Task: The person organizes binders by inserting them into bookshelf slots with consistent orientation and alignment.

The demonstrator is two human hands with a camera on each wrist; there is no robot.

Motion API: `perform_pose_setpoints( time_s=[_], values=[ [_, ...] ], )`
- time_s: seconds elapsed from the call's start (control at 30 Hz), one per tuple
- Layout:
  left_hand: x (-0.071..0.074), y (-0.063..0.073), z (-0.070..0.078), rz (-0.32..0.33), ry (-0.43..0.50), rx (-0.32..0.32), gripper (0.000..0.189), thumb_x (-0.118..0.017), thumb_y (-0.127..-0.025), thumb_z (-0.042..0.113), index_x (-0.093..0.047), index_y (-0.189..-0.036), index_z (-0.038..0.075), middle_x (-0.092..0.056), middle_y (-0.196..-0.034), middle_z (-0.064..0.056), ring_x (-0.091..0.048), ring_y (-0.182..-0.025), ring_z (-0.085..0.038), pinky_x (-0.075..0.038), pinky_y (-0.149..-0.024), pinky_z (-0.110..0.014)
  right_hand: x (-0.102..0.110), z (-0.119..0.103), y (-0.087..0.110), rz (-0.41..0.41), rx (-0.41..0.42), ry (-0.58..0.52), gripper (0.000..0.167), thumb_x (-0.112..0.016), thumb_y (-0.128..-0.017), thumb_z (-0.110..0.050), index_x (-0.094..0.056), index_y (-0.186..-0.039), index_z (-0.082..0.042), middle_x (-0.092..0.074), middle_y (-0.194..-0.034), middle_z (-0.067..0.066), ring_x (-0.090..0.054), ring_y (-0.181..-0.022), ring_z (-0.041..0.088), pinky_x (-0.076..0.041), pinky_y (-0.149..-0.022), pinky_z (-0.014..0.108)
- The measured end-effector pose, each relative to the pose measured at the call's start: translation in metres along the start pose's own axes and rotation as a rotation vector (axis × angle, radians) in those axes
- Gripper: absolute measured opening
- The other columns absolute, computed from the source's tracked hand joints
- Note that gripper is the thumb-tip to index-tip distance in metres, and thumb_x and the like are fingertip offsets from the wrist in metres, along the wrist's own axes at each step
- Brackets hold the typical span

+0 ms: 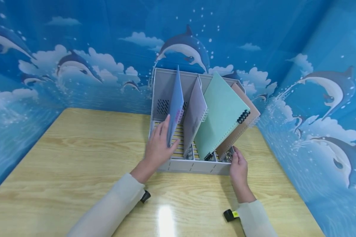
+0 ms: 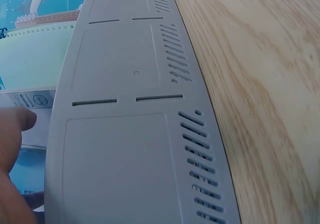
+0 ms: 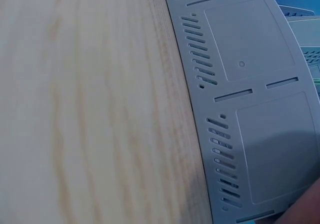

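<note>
A grey file organizer (image 1: 207, 167) with upright dividers holds several spiral-bound notebooks. My left hand (image 1: 158, 146) is at the front edge of the blue notebook (image 1: 175, 102) in the leftmost slot, its fingers extended along the left face. The thumb (image 2: 25, 118) is spread to the other side, apart from the cover. Next to it stands a pale purple notebook (image 1: 194, 115); a green notebook (image 1: 222, 113) and a brown notebook (image 1: 240, 121) lean to the right. My right hand (image 1: 238, 166) grips the organizer's front right corner; in the right wrist view only a blurred bit of it shows.
The organizer stands on a wood-grain table (image 1: 92, 158), near its back edge. Behind and to the right hangs a blue backdrop (image 1: 106, 33) printed with dolphins. Slotted vents line the base of the organizer's front wall (image 2: 120, 159).
</note>
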State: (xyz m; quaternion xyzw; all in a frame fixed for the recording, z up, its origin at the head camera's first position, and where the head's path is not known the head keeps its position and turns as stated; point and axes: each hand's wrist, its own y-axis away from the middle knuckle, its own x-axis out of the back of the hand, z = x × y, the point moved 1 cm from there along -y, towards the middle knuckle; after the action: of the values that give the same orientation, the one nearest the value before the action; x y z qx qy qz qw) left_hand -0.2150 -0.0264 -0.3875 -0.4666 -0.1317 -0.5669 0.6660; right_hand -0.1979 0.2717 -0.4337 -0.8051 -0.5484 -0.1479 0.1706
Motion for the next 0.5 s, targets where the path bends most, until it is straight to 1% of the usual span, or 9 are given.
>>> perform_pose_setpoints(
  time_s=[0.07,0.13,0.2,0.23,0.3,0.4,0.43,0.5],
  values=[
    [0.001,0.000,-0.001,-0.008,-0.003,-0.017,0.095,-0.070,-0.087,0.043,-0.009,-0.157,0.021,-0.039,-0.146,-0.016,-0.037,-0.135,-0.038,-0.034,-0.108,-0.057,0.000,0.000,0.000,-0.002,0.002,0.000,0.046,-0.029,-0.108,-0.022,-0.038,-0.147,0.000,-0.035,-0.153,0.018,-0.029,-0.142,0.035,-0.024,-0.117,0.047],
    [0.002,0.001,-0.003,-0.017,0.000,-0.032,0.095,-0.070,-0.087,0.047,-0.011,-0.157,0.021,-0.037,-0.147,-0.017,-0.031,-0.138,-0.039,-0.028,-0.112,-0.059,0.001,0.000,-0.001,-0.013,-0.002,-0.002,0.045,-0.030,-0.107,-0.021,-0.038,-0.147,-0.001,-0.034,-0.153,0.018,-0.029,-0.142,0.035,-0.024,-0.117,0.047],
    [0.005,0.001,-0.006,-0.008,0.017,-0.050,0.095,-0.070,-0.086,0.050,-0.015,-0.157,0.020,-0.036,-0.149,-0.017,-0.027,-0.140,-0.041,-0.023,-0.113,-0.060,0.002,0.000,-0.002,-0.034,-0.013,-0.010,0.045,-0.032,-0.107,-0.020,-0.037,-0.148,-0.001,-0.035,-0.152,0.018,-0.031,-0.141,0.034,-0.026,-0.116,0.046],
    [0.006,0.001,-0.007,0.000,0.023,-0.062,0.092,-0.068,-0.087,0.051,-0.017,-0.157,0.019,-0.035,-0.149,-0.017,-0.026,-0.141,-0.040,-0.023,-0.113,-0.060,0.003,0.000,-0.002,-0.044,-0.023,-0.021,0.045,-0.034,-0.107,-0.019,-0.037,-0.148,-0.002,-0.036,-0.152,0.018,-0.033,-0.140,0.033,-0.028,-0.115,0.046],
    [0.009,0.001,-0.011,0.030,0.055,-0.090,0.081,-0.060,-0.092,0.050,-0.021,-0.156,0.018,-0.034,-0.151,-0.018,-0.025,-0.142,-0.040,-0.021,-0.114,-0.061,0.006,0.000,-0.003,-0.070,-0.046,-0.048,0.045,-0.036,-0.106,-0.018,-0.035,-0.149,-0.002,-0.038,-0.151,0.018,-0.038,-0.137,0.031,-0.032,-0.113,0.044],
    [0.015,0.000,-0.018,0.087,0.104,-0.127,0.065,-0.042,-0.100,0.049,-0.025,-0.154,0.017,-0.034,-0.151,-0.019,-0.024,-0.142,-0.040,-0.017,-0.115,-0.060,0.010,0.000,-0.006,-0.108,-0.077,-0.087,0.047,-0.042,-0.104,-0.016,-0.035,-0.149,-0.003,-0.039,-0.150,0.018,-0.042,-0.134,0.028,-0.035,-0.112,0.039],
    [0.017,0.000,-0.021,0.100,0.112,-0.132,0.062,-0.035,-0.102,0.050,-0.026,-0.154,0.017,-0.034,-0.152,-0.020,-0.023,-0.143,-0.040,-0.015,-0.116,-0.060,0.012,0.000,-0.007,-0.125,-0.083,-0.091,0.048,-0.043,-0.104,-0.016,-0.034,-0.149,-0.003,-0.039,-0.150,0.018,-0.041,-0.135,0.028,-0.035,-0.112,0.038],
    [0.021,0.001,-0.027,0.120,0.130,-0.129,0.058,-0.028,-0.104,0.048,-0.027,-0.154,0.017,-0.034,-0.152,-0.021,-0.022,-0.143,-0.041,-0.012,-0.116,-0.059,0.016,0.000,-0.009,-0.160,-0.081,-0.082,0.051,-0.046,-0.103,-0.018,-0.033,-0.150,-0.003,-0.037,-0.151,0.019,-0.039,-0.137,0.029,-0.034,-0.113,0.039]
  ],
)
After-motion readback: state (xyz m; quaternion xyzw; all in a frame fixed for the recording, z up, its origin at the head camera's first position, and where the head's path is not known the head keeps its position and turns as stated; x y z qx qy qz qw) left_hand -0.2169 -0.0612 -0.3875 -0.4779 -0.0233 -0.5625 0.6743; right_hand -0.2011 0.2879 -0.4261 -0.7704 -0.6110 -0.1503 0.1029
